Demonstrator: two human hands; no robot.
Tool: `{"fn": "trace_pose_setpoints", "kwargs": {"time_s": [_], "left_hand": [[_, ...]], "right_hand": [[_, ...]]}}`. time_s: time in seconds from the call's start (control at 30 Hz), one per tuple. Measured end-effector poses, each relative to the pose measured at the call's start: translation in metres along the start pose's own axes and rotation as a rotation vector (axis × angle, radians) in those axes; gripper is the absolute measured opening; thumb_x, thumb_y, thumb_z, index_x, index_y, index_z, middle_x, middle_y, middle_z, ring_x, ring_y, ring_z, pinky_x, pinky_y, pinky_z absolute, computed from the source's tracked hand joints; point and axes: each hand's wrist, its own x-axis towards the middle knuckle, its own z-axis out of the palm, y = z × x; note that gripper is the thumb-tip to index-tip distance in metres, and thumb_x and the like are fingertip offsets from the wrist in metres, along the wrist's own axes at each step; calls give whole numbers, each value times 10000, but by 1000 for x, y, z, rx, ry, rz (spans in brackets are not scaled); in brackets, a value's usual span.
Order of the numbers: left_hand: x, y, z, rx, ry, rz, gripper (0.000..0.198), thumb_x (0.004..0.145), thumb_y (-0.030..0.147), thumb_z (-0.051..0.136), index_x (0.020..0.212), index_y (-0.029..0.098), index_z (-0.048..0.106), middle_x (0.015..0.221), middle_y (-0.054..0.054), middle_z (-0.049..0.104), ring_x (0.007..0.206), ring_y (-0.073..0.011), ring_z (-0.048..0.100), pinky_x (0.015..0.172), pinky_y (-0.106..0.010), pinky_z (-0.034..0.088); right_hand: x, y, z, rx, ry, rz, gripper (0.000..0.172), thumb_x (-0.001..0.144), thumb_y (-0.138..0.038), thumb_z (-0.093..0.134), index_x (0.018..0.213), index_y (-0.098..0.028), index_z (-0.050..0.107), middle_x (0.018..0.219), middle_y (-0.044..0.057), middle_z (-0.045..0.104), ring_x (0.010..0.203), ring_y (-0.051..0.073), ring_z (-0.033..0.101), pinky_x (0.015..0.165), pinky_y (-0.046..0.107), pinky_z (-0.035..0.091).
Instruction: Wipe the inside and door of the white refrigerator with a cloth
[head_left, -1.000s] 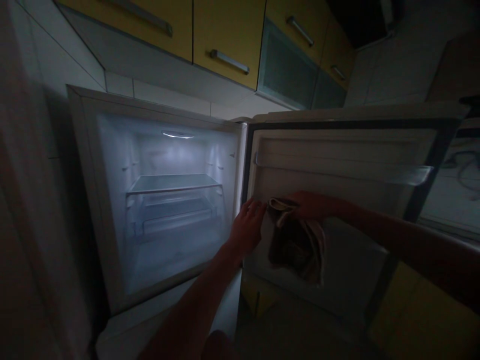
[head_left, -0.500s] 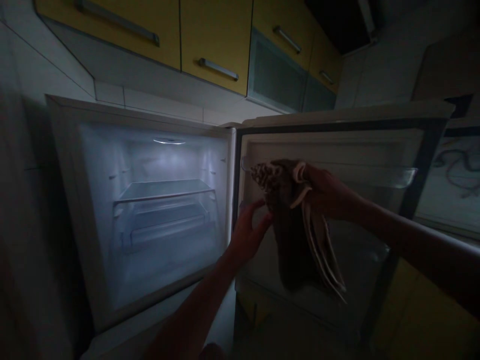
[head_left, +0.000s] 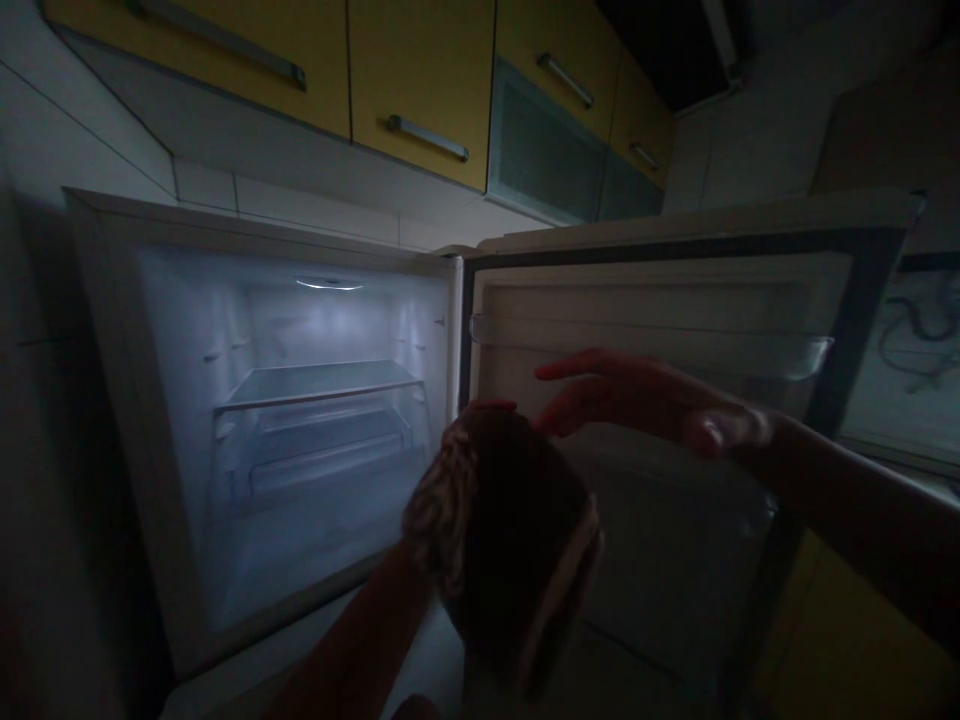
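A dark brown cloth (head_left: pixel 510 540) with pale striped edges is draped over my left hand (head_left: pixel 487 408), which is almost wholly hidden under it, with only fingertips showing at the top. My right hand (head_left: pixel 637 395) hovers just above and to the right of the cloth, fingers stretched out and apart, holding nothing. Both are in front of the inner side of the open fridge door (head_left: pixel 675 500). The lit fridge compartment (head_left: pixel 300 420) lies to the left, with a glass shelf (head_left: pixel 315 382) across it.
The door's upper shelf rail (head_left: pixel 645 335) runs just above my right hand. Yellow wall cabinets (head_left: pixel 420 70) with metal handles hang over the fridge. A tiled wall (head_left: pixel 45 300) is at the left. The room is dim.
The cloth passed from my right hand to my left and dropped lower, now covering the left hand. My right hand let go and opened out.
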Motion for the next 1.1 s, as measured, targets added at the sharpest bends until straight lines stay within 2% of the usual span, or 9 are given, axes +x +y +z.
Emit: {"fn": "trace_pose_setpoints", "kwargs": {"time_s": [0.13, 0.23, 0.3, 0.43, 0.53, 0.63, 0.77, 0.93, 1.1], "left_hand": [[-6, 25, 2, -150, -12, 137, 301, 907, 387, 683, 1180, 270, 731, 1122, -54, 790, 1027, -265, 743, 968, -461, 625], [-7, 48, 2, 46, 5, 272, 269, 883, 265, 693, 1146, 285, 744, 1133, -24, 769, 1079, -251, 709, 1002, -434, 587], [-2, 53, -5, 192, 6, 338, 247, 878, 211, 674, 1103, 280, 749, 1094, -22, 754, 1045, -227, 696, 958, -393, 585], [11, 26, -26, 353, 56, 302, 333, 963, 283, 683, 1295, 271, 663, 1201, -65, 730, 1049, -216, 706, 873, -357, 595], [10, -12, -37, 649, -19, 301, 453, 993, 401, 722, 1415, 288, 602, 1403, -103, 683, 1313, -298, 642, 1108, -513, 541], [3, -44, -37, 874, -111, 317, 494, 964, 423, 770, 1408, 276, 611, 1511, -115, 623, 1506, -373, 488, 1230, -616, 444], [1, -57, -33, 935, -102, 341, 308, 1030, 316, 668, 1329, 251, 637, 1372, -99, 673, 1457, -334, 513, 1192, -538, 504], [11, -54, -34, 960, -90, 339, 254, 1013, 353, 702, 1237, 255, 635, 1234, -90, 707, 1212, -309, 630, 1055, -497, 575], [17, -55, -42, 878, -36, 237, 546, 926, 381, 818, 1365, 230, 530, 1249, -112, 710, 1224, -324, 652, 1013, -481, 592]], "right_hand": [[11, 17, 17, -28, 119, 140, 919, 862, -710, 769, 1598, -250, 468, 1547, 171, 590, 1436, 332, 583, 1092, 447, 562], [19, 27, 38, -66, 74, 155, 1014, 756, -546, 930, 1608, -265, 459, 1524, 129, 615, 1375, 306, 626, 1137, 440, 543], [18, 24, 44, -132, 90, 142, 909, 774, -483, 918, 1555, -247, 520, 1441, 106, 678, 1294, 292, 671, 1121, 429, 557], [4, -8, 32, -520, 373, 151, 607, 865, -371, 744, 1450, -282, 610, 1217, 65, 761, 1048, 298, 741, 951, 430, 620], [-7, -24, 25, -959, 620, 75, 568, 881, -330, 659, 1449, -333, 640, 1294, 104, 720, 1161, 376, 689, 1060, 530, 555], [-8, -10, 31, -1030, 432, 163, 568, 880, -363, 675, 1447, -329, 670, 1373, 130, 694, 1268, 416, 644, 1145, 599, 487], [3, 30, 35, -751, 47, 382, 567, 921, -395, 653, 1472, -263, 650, 1356, 121, 741, 1190, 354, 717, 1052, 518, 556], [48, 65, 18, -497, 105, 469, 378, 971, -413, 630, 1238, -171, 745, 1098, 110, 816, 943, 263, 773, 829, 344, 607], [86, 89, 29, -401, 171, 363, 487, 961, -368, 667, 1412, -189, 622, 1335, 86, 755, 1113, 218, 743, 947, 296, 597]]}}
